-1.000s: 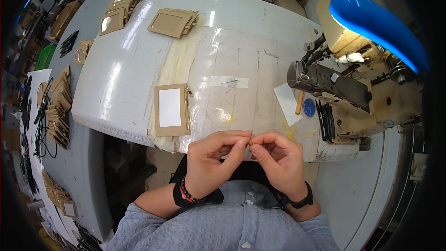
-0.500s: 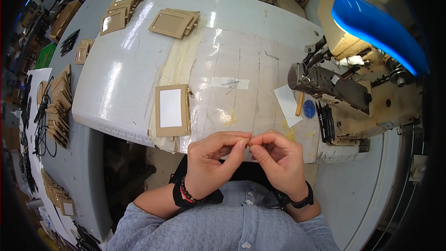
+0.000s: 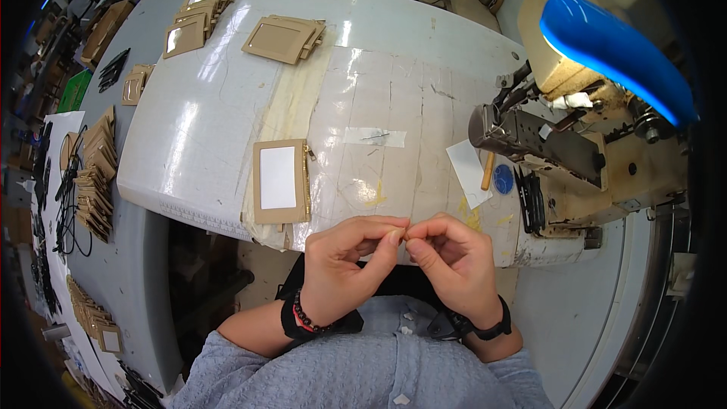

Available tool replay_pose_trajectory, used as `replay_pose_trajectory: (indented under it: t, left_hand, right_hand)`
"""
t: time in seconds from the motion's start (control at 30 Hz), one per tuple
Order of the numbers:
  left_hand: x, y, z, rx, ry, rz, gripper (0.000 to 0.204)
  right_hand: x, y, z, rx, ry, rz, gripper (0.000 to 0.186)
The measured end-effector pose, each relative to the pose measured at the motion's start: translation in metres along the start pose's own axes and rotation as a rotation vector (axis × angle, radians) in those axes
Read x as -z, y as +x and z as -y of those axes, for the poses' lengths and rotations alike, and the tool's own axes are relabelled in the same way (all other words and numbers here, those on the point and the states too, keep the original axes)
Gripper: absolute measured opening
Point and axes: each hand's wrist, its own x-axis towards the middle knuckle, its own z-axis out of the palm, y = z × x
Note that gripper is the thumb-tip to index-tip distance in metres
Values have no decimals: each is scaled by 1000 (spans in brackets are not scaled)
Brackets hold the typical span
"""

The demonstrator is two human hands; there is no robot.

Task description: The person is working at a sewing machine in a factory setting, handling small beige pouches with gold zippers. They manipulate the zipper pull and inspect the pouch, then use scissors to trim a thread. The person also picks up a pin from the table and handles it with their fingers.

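Observation:
At the table's near edge, my left hand (image 3: 354,256) and my right hand (image 3: 453,259) meet fingertip to fingertip. Both are closed in a pinch around something tiny and tan, mostly hidden by the fingers, so its kind does not show. Left of them, on the white tabletop (image 3: 219,129), lies a flat beige pouch (image 3: 262,212) with a white window and a zipper along its right side. A strip of tape with a thin needle-like piece (image 3: 376,136) is stuck to the table beyond my hands.
A sewing machine (image 3: 530,132) with a blue cover (image 3: 606,45) stands at the right. Near it are white paper (image 3: 463,174), a wooden stick (image 3: 488,171) and a blue disc (image 3: 503,179). Beige pouches lie in stacks (image 3: 282,38) at the far side, more on the grey side table (image 3: 144,273).
Almost nothing differs. My hands stay pinched together in the same place, with only a slight shift of the fingertips.

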Motion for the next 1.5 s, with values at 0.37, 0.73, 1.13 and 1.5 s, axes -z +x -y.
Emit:
replay_pose_trajectory:
  t: [0.37,0.73,1.13,1.5]
  left_hand:
    - [2,0,-1,21,20,30,12]
    - [2,1,0,26,21,22,13]
    - [3,1,0,45,0,48,16]
    - [-12,5,17,97,-209,-55,8]
  right_hand:
    - [1,1,-1,23,-48,7,10]
    - [0,4,-4,94,-145,-9,9]
    - [-1,5,-3,166,-271,-31,9]
    - [-15,6,-2,281,-457,-85,9]
